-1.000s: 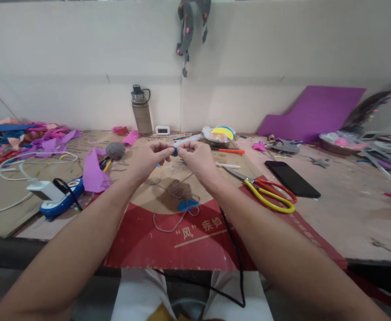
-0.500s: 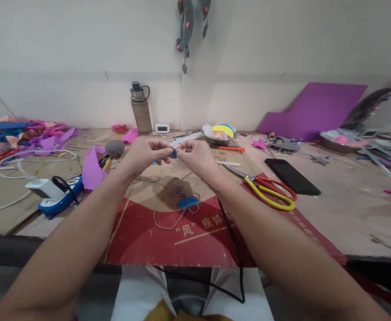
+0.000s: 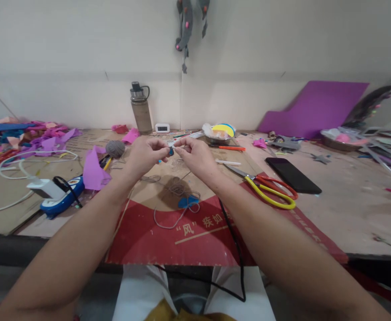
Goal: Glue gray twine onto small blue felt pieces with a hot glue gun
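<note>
Both hands are raised over the cardboard, fingertips almost meeting. My left hand [image 3: 145,156] pinches a small dark blue felt piece [image 3: 171,151] between thumb and forefinger. My right hand [image 3: 197,157] is closed in a pinch just right of it, on what looks like the end of a thin grey yarn [image 3: 181,180]; the fingertips partly hide it. The yarn runs down from there to a loose tangle on the cardboard. Beneath the tangle lies a brighter blue felt piece [image 3: 187,202], with a loop of yarn across it.
Red-and-yellow-handled scissors [image 3: 265,189] and a black phone [image 3: 293,175] lie right of the red-printed cardboard [image 3: 142,245]. A grey yarn ball [image 3: 115,148], purple felt [image 3: 94,171] and a blue power strip [image 3: 62,200] are left. A bottle [image 3: 141,111] stands behind.
My right fingertips have drawn slightly away from the blue felt piece, which stays in my left fingers and has shifted a little left.
</note>
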`<state>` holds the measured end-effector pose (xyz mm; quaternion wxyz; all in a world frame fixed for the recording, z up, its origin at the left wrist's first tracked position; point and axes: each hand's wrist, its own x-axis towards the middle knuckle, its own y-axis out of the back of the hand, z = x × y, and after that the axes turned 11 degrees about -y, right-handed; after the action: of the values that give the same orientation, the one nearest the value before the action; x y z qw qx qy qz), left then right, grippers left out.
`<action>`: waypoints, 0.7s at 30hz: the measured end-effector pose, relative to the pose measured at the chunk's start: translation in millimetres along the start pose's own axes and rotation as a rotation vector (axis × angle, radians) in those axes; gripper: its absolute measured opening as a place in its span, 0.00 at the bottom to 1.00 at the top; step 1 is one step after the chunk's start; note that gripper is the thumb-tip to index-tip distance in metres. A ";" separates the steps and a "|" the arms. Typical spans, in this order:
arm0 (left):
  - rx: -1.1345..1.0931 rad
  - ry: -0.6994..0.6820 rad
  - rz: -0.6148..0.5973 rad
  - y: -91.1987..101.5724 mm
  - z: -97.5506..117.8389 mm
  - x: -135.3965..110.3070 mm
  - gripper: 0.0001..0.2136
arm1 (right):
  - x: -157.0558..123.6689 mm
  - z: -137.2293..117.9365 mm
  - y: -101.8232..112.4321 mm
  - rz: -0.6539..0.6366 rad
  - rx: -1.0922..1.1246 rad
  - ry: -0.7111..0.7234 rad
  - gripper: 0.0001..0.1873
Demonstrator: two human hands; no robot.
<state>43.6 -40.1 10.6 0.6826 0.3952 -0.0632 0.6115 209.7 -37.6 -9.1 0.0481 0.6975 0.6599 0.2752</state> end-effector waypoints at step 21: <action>-0.023 0.016 -0.075 -2.2 -1.9 1.0 0.03 | -5.6 -0.3 -2.1 0.049 -0.137 0.087 0.07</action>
<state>45.0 -38.0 8.9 0.7100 0.3846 -0.0498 0.5878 207.8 -42.8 -11.5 0.0599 0.6959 0.6237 0.3509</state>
